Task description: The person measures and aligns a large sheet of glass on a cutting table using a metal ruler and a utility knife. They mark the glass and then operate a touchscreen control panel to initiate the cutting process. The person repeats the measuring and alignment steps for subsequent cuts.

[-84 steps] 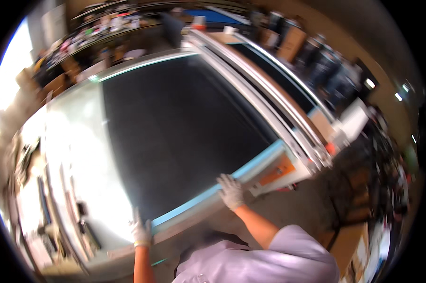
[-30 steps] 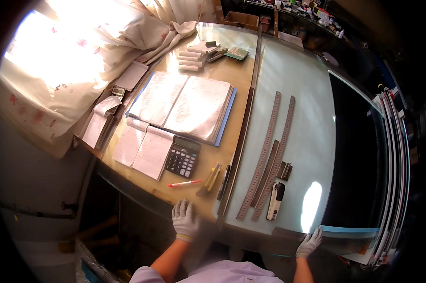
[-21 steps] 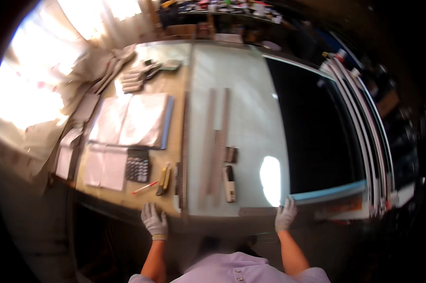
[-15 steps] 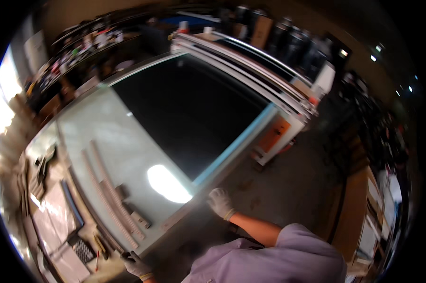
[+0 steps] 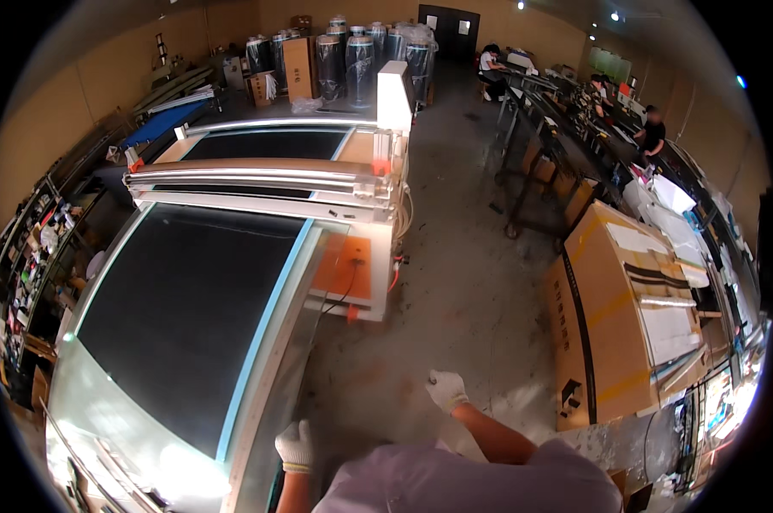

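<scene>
My left hand (image 5: 295,446), in a white knit glove, hovers beside the right edge of the long glass-topped table (image 5: 258,402). Its fingers are curled in, and nothing shows in them. Out over the grey floor, my right hand (image 5: 446,391) wears the same kind of glove. It is loosely closed, with a dark patch at the fingertips and no object visible. A large black sheet (image 5: 194,308) lies flat on the table, with a light blue strip (image 5: 262,342) along its right side. Across the table's far part stands a white roller machine (image 5: 267,181).
A large cardboard box (image 5: 579,333) stands at right, beyond a strip of grey floor (image 5: 438,282). Several wrapped rolls (image 5: 361,68) stand at the back. Other people sit or stand by long benches (image 5: 566,128) at far right. Crowded shelves (image 5: 40,248) line the left.
My view has swung to the right, toward the machine and the aisle. My left hand has left the near end of the table, and my right hand is farther from its edge.
</scene>
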Tool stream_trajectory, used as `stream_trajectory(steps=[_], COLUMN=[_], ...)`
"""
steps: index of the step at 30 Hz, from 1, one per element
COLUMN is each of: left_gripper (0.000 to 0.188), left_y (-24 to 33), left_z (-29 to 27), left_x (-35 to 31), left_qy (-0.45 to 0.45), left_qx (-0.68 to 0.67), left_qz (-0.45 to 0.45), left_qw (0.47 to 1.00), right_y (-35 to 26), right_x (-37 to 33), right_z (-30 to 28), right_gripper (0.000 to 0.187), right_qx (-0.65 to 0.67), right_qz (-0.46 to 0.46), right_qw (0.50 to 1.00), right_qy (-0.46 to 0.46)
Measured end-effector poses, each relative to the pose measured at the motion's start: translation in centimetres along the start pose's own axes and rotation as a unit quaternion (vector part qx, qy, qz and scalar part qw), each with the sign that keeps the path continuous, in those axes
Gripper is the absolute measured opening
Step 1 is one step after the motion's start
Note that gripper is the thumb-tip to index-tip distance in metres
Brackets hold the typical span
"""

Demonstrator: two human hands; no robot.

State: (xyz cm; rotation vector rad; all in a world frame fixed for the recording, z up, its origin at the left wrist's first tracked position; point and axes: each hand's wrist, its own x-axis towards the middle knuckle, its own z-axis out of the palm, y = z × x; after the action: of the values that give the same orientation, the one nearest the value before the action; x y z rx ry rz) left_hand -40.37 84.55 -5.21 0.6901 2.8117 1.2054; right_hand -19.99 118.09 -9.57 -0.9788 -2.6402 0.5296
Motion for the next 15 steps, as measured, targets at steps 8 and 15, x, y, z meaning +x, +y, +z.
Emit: stream_trajectory(steps=[8,15], left_gripper=[0.085,0.094], left_y=[0.7,7.2], left_z=[9.9,17.1], left_x=[16.6,26.4], left_qy=[-0.047,-0.072], left_qx=[0.279,0.277], left_qz=[-0.11,-0.188], left_qw=[0.953,0.94], right_y=[7.6,17.1], right_x=[9.1,27.5], right_z=[-2.0,-3.3], right_gripper=[0.03,0.036], right_qx=[0.099,0.051], right_qz=[0.124,0.111], right_qw=[0.987,0.992], right_qy=[0.015,0.023])
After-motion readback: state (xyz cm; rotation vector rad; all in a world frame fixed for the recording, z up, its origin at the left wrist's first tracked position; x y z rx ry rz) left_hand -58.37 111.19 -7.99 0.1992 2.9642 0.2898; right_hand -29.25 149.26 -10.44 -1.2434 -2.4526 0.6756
